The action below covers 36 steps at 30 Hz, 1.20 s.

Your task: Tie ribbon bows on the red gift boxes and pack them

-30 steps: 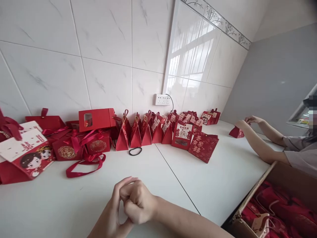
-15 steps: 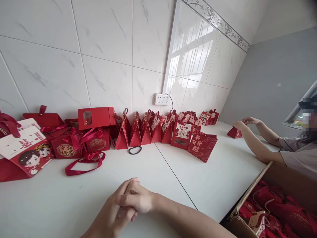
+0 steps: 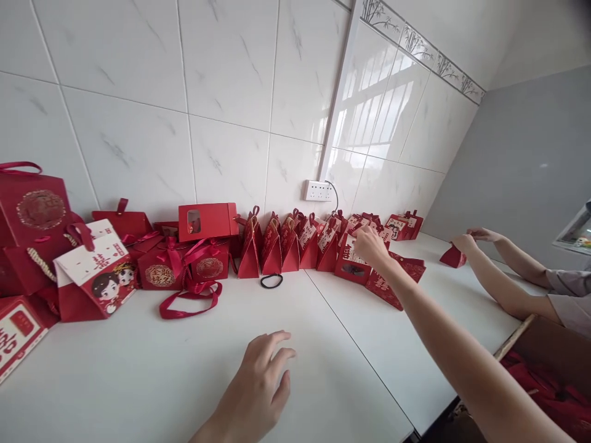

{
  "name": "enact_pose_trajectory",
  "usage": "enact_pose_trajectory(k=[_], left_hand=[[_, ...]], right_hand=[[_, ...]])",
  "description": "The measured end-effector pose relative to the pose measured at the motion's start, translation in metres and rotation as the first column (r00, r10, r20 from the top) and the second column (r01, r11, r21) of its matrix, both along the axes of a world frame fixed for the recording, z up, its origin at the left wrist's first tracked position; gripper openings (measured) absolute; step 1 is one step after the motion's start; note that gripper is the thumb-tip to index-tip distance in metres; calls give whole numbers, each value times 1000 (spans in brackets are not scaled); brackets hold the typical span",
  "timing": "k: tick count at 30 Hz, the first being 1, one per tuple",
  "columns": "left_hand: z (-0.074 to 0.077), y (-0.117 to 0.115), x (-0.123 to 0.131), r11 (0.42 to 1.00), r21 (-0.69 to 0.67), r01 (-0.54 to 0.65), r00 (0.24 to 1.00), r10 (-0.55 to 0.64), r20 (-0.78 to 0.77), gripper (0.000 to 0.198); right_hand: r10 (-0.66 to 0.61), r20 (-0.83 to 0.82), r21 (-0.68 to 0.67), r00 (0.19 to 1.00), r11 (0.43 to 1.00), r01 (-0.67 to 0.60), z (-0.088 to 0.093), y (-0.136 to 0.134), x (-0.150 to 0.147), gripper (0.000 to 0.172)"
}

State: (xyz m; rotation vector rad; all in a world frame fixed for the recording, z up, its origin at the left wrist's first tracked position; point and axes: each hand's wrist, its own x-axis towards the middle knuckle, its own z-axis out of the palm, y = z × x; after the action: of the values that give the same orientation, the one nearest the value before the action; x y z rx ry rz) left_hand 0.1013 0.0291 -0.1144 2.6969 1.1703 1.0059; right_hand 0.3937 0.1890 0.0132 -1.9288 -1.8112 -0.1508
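My left hand [image 3: 258, 387] is over the white table [image 3: 157, 381] near its front, fingers apart and holding nothing. My right hand [image 3: 370, 246] reaches far forward, at the top of a red box with a white printed panel [image 3: 351, 266]. Its fingers are bent, and their tips are hidden behind the hand, so any contact with the box cannot be made out. Beside that box a dark red patterned box [image 3: 388, 289] leans at an angle. A row of red triangular boxes [image 3: 271, 249] with ribbon loops stands to the left, along the tiled wall.
A black hair band [image 3: 271, 281] and a red ribbon loop [image 3: 190, 307] lie on the table. Red gift boxes [image 3: 95, 280] crowd the left. At the right, another person's hands [image 3: 473, 240] touch a small red box [image 3: 452, 257]. A carton [image 3: 530, 344] of red items is at lower right.
My hands were clasped together and have parted. The right one has reached forward to the red boxes, while the left has opened over the table. The view has shifted left.
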Motion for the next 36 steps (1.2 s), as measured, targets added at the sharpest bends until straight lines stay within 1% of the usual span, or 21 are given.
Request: enact_pose_trajectory(k=[2, 4, 6, 9, 13, 14, 16, 17, 18, 19, 20, 22, 23, 24, 25, 27, 29, 31, 33, 34, 36], left_hand=[[0, 0, 1, 1000, 4, 16, 1000, -16, -1, 28], [-4, 1, 2, 1000, -3, 26, 999, -26, 20, 27], [-10, 3, 1, 1000, -7, 27, 998, -27, 62, 26], [-14, 5, 0, 1000, -5, 19, 995, -18, 96, 25], [-10, 3, 1, 1000, -11, 15, 998, -14, 53, 27], [-9, 3, 1, 1000, -14, 3, 998, -2, 57, 29], [-8, 2, 4, 999, -18, -33, 994, 35, 101, 33], [-8, 2, 5, 999, -13, -50, 989, 52, 139, 37], [-8, 2, 7, 998, -5, -69, 980, 68, 189, 41], [-8, 3, 8, 996, 7, -90, 964, 85, 253, 45], [-8, 3, 9, 993, 18, -114, 938, 102, 333, 49], [-6, 5, 9, 987, 2, -161, 849, 137, 511, 58], [-4, 6, 7, 984, -36, -175, 790, 162, 592, 62], [-1, 8, 4, 979, -92, -181, 728, 196, 657, 62], [2, 10, 0, 970, -156, -184, 672, 240, 701, 60], [11, 14, -9, 944, -262, -199, 583, 329, 743, 50], [22, 17, -19, 934, -281, -222, 537, 358, 764, 39], [33, 18, -27, 944, -251, -214, 539, 328, 776, 29], [42, 17, -30, 957, -241, -159, 553, 289, 781, 22], [44, 15, -31, 961, -245, -128, 560, 273, 782, 20], [47, 12, -30, 969, -231, -90, 578, 239, 780, 17]], right_hand=[[-65, 54, -38, 996, 997, 68, 2, 8, 19, 28], [-93, 93, -79, 991, 992, 101, -2, 11, 29, 36], [-101, 117, -108, 988, 988, 113, -6, 11, 32, 39], [-83, 138, -115, 987, 988, 99, -4, 4, 27, 34], [-1, 168, -36, 986, 999, 8, 14, -25, 6, 35], [33, 177, -7, 984, 999, -33, 19, -34, -2, 34], [146, 188, 31, 971, 988, -154, 25, -54, -21, 31], [228, 184, 51, 956, 969, -241, 24, -64, -32, 30], [351, 168, 85, 921, 926, -368, 22, -72, -44, 28], [470, 149, 122, 870, 864, -488, 17, -80, -57, 26], [583, 127, 148, 802, 789, -597, 11, -86, -71, 23], [754, 70, 160, 653, 638, -753, -5, -95, -100, 20], [804, 32, 157, 594, 583, -797, -13, -98, -113, 21], [832, -9, 179, 555, 548, -817, -20, -100, -126, 22], [848, -51, 205, 527, 525, -826, -26, -101, -137, 22], [857, -107, 258, 505, 514, -818, -34, -104, -153, 21], [858, -115, 287, 500, 511, -810, -36, -105, -163, 17], [865, -78, 318, 496, 493, -810, -36, -107, -169, 12], [865, -31, 372, 501, 475, -797, -37, -109, -174, 10], [854, -15, 413, 521, 479, -774, -39, -110, -177, 14], [809, -21, 492, 588, 520, -698, -43, -112, -181, 22]])
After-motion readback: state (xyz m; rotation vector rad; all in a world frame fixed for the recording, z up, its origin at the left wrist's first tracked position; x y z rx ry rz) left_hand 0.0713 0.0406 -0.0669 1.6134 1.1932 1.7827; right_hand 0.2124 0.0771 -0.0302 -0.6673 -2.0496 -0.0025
